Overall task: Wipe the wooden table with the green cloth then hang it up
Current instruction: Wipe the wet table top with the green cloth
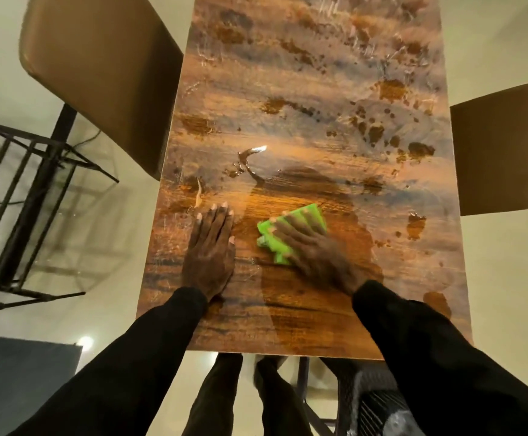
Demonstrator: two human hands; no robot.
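We see the green cloth lying flat on the worktop, close to its near end and a little right of centre. Its long axis runs slantwise from near-left to far-right. Our right hand lies on top of it, fingers stretched out and spread, pressing down rather than gripping. The hand is blurred. Our left hand rests palm-down on the bare wood just left of the cloth, fingers straight, holding nothing and not touching the cloth. The blotches and streaks lie ahead of the right fingertips, toward the far end and the right edge. We judge the next stroke should push forward along that line, and the right hand is the 1 placed to do it.
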